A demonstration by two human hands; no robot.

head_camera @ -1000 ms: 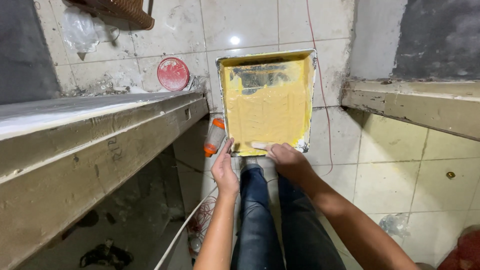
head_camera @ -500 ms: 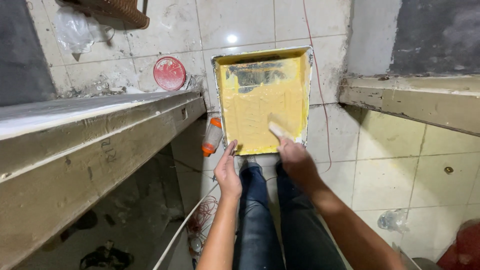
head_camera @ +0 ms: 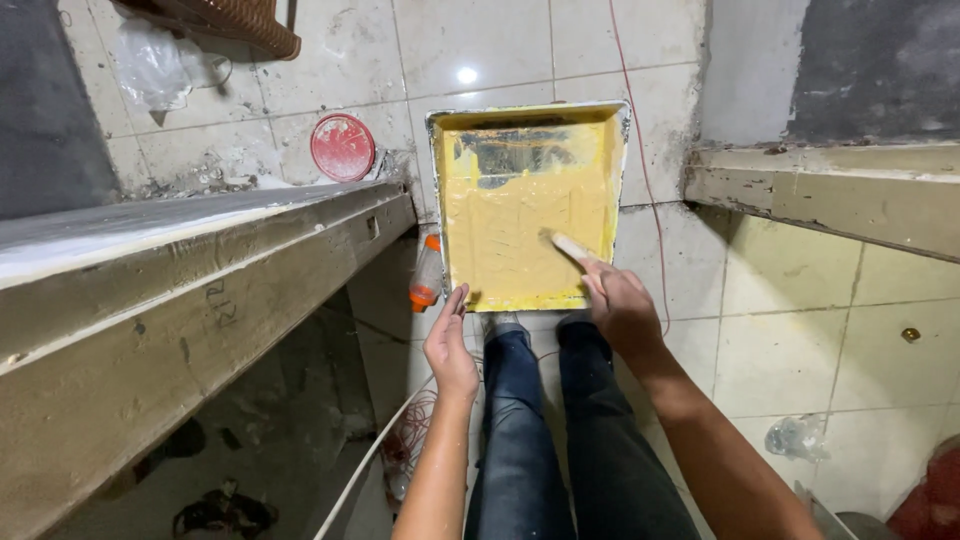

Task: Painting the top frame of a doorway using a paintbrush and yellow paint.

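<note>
Your right hand (head_camera: 622,305) was closed around the near end of a pale stick (head_camera: 572,248), whose far tip lay in the yellow paint near the middle of the paint tray (head_camera: 444,200). Your left hand (head_camera: 450,345) rested with its fingers loosely extended, fingertips touching the tray's near left corner and gripping nothing.

The tray was square, with a pale rim and a yellow-coated floor; a bare grey patch showed near its far edge. It sat on the tiled floor (head_camera: 780,330) directly beyond your feet, and your legs in dark blue jeans (head_camera: 540,420) ran down the frame between your two forearms.

Just left of the tray, a small bottle with an orange cap (head_camera: 427,277) lay against the foot of a long concrete ledge (head_camera: 180,290). Beyond the ledge, a round red lid (head_camera: 342,147) lay on the tiles, and a brown woven basket (head_camera: 240,20) stood at the upper edge of the view. A thin red wire (head_camera: 640,150) ran along the floor just right of the tray. A second concrete ledge (head_camera: 830,195) crossed the right side.
</note>
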